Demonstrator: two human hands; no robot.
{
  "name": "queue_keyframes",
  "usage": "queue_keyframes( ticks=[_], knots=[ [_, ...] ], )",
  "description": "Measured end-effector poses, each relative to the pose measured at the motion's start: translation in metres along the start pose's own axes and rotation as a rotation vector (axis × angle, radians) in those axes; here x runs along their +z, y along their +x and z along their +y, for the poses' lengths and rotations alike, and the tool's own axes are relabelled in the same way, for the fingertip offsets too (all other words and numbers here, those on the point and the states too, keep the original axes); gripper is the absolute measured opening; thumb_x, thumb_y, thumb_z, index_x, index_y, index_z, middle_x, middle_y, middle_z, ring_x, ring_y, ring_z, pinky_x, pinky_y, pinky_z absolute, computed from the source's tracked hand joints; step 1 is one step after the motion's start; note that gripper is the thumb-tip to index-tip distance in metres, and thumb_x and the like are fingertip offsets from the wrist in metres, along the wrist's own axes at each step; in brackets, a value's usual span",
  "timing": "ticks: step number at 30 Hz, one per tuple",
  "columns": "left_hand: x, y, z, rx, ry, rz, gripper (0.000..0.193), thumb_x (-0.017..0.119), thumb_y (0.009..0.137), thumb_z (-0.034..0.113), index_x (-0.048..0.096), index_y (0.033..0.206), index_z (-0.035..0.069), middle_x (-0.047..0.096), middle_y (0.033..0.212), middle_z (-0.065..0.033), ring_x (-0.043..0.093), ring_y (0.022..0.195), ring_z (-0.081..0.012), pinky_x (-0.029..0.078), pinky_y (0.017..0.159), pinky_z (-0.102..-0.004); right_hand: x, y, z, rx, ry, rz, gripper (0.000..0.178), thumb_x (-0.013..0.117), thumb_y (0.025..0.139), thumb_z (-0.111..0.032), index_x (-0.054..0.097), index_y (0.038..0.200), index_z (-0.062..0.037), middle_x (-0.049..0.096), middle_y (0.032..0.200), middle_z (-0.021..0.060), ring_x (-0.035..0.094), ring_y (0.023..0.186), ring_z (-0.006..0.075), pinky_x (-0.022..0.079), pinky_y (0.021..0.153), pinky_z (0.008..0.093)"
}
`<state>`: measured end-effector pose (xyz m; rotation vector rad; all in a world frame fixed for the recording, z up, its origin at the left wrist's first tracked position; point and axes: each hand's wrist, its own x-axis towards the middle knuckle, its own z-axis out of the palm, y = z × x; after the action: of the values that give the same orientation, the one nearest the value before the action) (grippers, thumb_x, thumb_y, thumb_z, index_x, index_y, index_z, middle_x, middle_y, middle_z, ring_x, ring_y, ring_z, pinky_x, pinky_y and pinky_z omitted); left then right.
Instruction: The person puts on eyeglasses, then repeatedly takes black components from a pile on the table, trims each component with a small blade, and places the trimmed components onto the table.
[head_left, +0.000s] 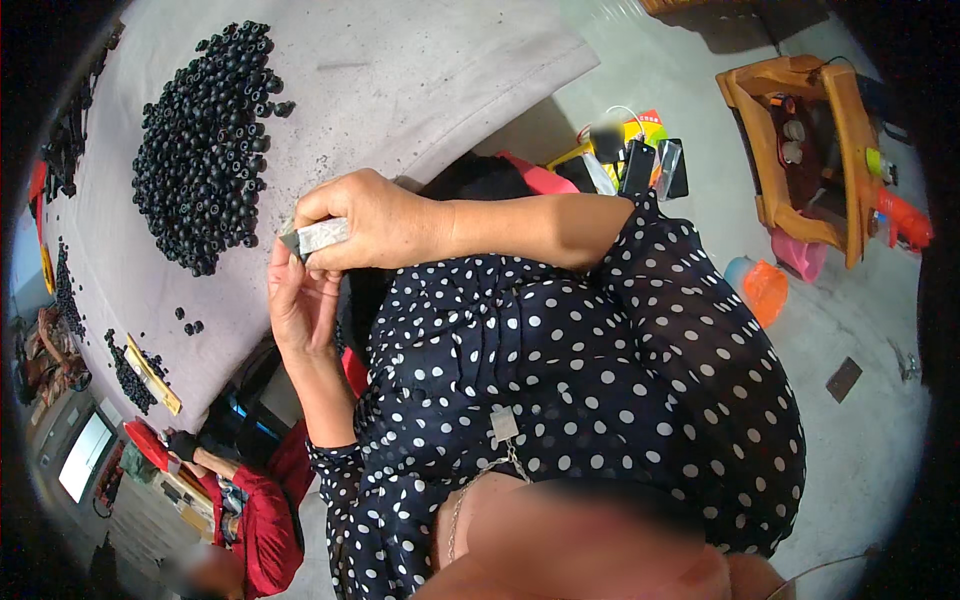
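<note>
In my right hand (375,220) is a short blade (290,242) with a pale, wrapped-looking grip (323,235), my fingers closed round it. My left hand (305,295) comes up from below, its fingertips pinched close to the blade; whatever they hold is hidden or too small to name. Both hands meet just off the edge of a grey cloth-covered table (400,110). Beyond them on the cloth lies a large heap of small black ring-like parts (205,150). A few loose black parts (188,322) sit apart, nearer to me.
At the left, a yellow strip (153,375) lies by a smaller black pile (128,375). A co-worker in red (260,520) sits lower left. On my right are phones (637,168), a wooden stool (850,150) and an orange container (763,292).
</note>
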<state>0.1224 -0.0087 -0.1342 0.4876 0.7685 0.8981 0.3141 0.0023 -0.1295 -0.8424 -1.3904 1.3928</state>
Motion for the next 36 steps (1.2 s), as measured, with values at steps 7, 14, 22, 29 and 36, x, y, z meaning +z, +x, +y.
queue_keyframes(
  ticks=[7,14,22,29,36],
  knots=[
    [-0.005,0.0,0.001,-0.019,-0.008,-0.035,0.04,0.062,0.086,0.012,0.047,0.122,0.005,0.058,0.115,-0.0112,0.06,0.1,-0.0201,0.051,0.085,-0.0324,-0.002,-0.001,-0.002,0.029,0.018,-0.023,0.021,0.068,0.071,-0.017,0.061,0.08,0.001,0.062,0.071,0.0096,0.059,0.066,0.0158,0.047,0.061,0.0298],
    [-0.005,0.002,0.002,-0.036,-0.029,-0.049,0.038,0.062,0.085,0.011,0.049,0.12,0.005,0.059,0.114,-0.0114,0.06,0.1,-0.0204,0.052,0.084,-0.0326,-0.004,-0.001,-0.006,0.052,0.032,-0.057,0.022,0.067,0.072,-0.017,0.062,0.084,0.0006,0.062,0.074,0.0102,0.06,0.07,0.0179,0.047,0.064,0.0305],
    [-0.008,0.0,0.009,-0.014,0.046,-0.017,0.04,0.065,0.084,0.013,0.05,0.12,0.005,0.059,0.105,-0.0074,0.06,0.092,-0.0173,0.052,0.076,-0.0304,-0.037,-0.029,-0.037,-0.088,-0.281,-0.064,0.033,0.058,0.078,-0.016,0.058,0.109,-0.0044,0.058,0.105,0.0173,0.058,0.095,0.0345,0.047,0.079,0.0409],
    [0.008,0.008,0.007,-0.041,0.172,0.066,0.034,0.066,0.084,0.014,0.052,0.114,0.007,0.056,0.094,-0.0029,0.055,0.085,-0.012,0.048,0.069,-0.0272,-0.069,-0.07,-0.035,-0.047,-0.143,-0.023,0.035,0.055,0.076,-0.01,0.057,0.11,0.0014,0.059,0.101,0.0195,0.059,0.093,0.0343,0.046,0.082,0.04],
    [0.021,0.019,0.005,-0.063,0.19,0.048,0.032,0.066,0.084,0.014,0.053,0.112,0.007,0.057,0.095,-0.004,0.054,0.082,-0.0124,0.046,0.069,-0.0276,-0.08,-0.074,-0.019,0.058,0.018,0.043,0.034,0.06,0.077,-0.012,0.06,0.108,0.0018,0.062,0.1,0.0202,0.062,0.092,0.0293,0.048,0.081,0.0346]
  ],
)
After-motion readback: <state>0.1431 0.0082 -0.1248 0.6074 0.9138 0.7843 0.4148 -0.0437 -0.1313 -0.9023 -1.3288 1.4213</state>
